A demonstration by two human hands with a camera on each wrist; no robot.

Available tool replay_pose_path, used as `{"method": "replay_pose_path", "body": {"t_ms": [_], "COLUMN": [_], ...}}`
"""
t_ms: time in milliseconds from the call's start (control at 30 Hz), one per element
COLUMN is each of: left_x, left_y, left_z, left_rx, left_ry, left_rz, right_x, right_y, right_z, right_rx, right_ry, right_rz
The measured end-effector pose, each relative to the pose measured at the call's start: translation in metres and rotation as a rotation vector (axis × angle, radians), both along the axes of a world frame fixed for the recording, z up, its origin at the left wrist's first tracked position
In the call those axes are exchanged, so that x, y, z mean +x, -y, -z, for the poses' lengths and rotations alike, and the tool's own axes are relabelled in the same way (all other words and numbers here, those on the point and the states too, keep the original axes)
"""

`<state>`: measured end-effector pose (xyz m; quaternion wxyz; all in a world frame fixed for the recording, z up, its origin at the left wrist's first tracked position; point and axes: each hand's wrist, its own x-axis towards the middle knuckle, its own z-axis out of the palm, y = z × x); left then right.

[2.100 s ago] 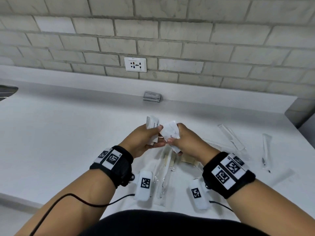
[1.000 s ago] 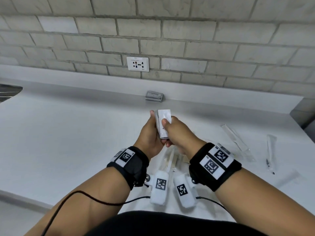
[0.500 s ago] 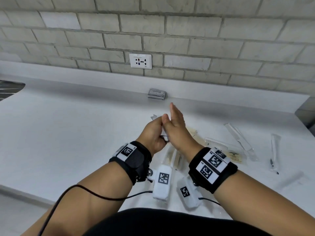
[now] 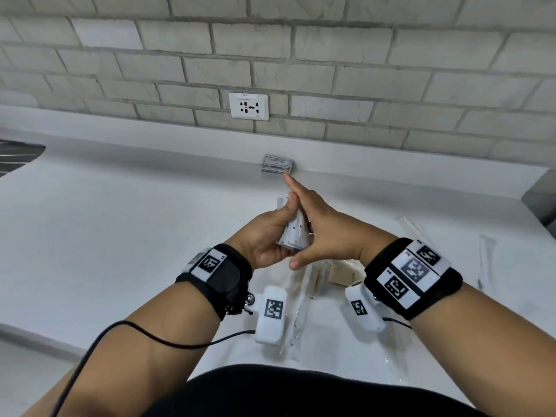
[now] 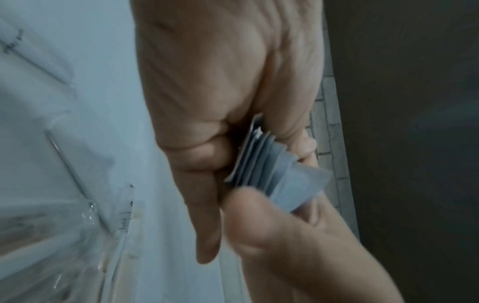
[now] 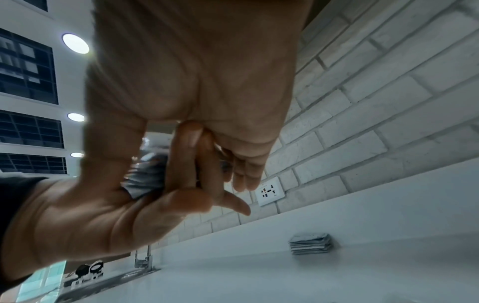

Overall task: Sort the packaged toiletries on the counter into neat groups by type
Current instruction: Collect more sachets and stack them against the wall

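Note:
My left hand (image 4: pixel 270 236) grips a small stack of white sachets (image 4: pixel 294 233) upright above the counter (image 4: pixel 120 236), thumb on the near face. In the left wrist view the stack (image 5: pixel 272 174) fans slightly between thumb and fingers. My right hand (image 4: pixel 313 215) is flat with straight fingers, its palm side pressed against the right side of the stack. From the right wrist, my left hand (image 6: pixel 103 205) holds the sachets (image 6: pixel 147 176) under the open right palm. A second pile of grey sachets (image 4: pixel 277 164) lies at the back against the wall ledge, also seen as the grey pile (image 6: pixel 311 244).
Long clear packets (image 4: pixel 301 305) and a tan packet (image 4: pixel 343 275) lie under my wrists. More clear packets (image 4: pixel 415 227) and a slim one (image 4: pixel 486 260) lie to the right. A sink (image 4: pixel 18 155) is at far left, a wall socket (image 4: pixel 248 106) behind.
Sachets held apart in both hands were brought together into one stack in my left hand. My right hand let go, opened flat and now presses the stack's side.

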<state>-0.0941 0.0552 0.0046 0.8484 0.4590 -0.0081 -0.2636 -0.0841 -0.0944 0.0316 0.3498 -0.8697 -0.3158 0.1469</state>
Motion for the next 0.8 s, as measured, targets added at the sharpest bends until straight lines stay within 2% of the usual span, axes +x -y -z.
{"method": "replay_pose_path", "body": {"t_ms": [67, 233, 367, 633, 800], "left_x": [0.0, 0.0, 0.002, 0.004, 0.001], "left_y": [0.004, 0.01, 0.016, 0.019, 0.022], "left_z": [-0.002, -0.01, -0.006, -0.002, -0.002], "left_rx": [-0.004, -0.029, 0.017, -0.014, -0.068], "left_ry": [-0.02, -0.133, -0.121, -0.117, -0.134], "left_rz": [-0.031, -0.095, -0.202, -0.184, -0.173], "right_x": [0.0, 0.0, 0.0, 0.004, 0.004], "right_y": [0.001, -0.001, -0.002, -0.003, -0.006], "right_z": [0.0, 0.004, 0.008, 0.009, 0.009], "right_rx": [0.032, 0.0, -0.015, 0.071, 0.04], "right_ry": [-0.045, 0.027, 0.067, 0.027, 0.049], "right_rz": [-0.003, 0.034, 0.026, 0.017, 0.032]}}
